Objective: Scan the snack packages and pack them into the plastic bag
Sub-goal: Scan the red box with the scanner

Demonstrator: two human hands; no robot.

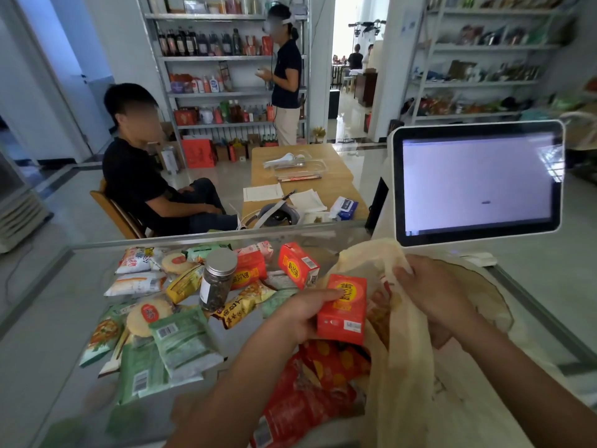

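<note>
My left hand [297, 315] is shut on a red snack box [344, 313] with a yellow label, held at the mouth of the cream plastic bag [403, 367]. My right hand [429, 292] grips the bag's upper edge and holds it apart. Red packets [310, 383] lie under the box, near the bag's opening. Left of my hands, the glass counter [48, 334] carries several loose snacks: green packets [181, 341], a yellow packet [242, 305], round rice crackers [147, 315], two more red boxes [298, 265] and a glass jar with a metal lid [218, 279].
A white-framed touchscreen [478, 182] stands at the counter's right rear. Beyond the counter a person sits on a wooden chair [113, 211] beside a wooden table [300, 176]; another person stands at metal shelves [226, 76] of bottles.
</note>
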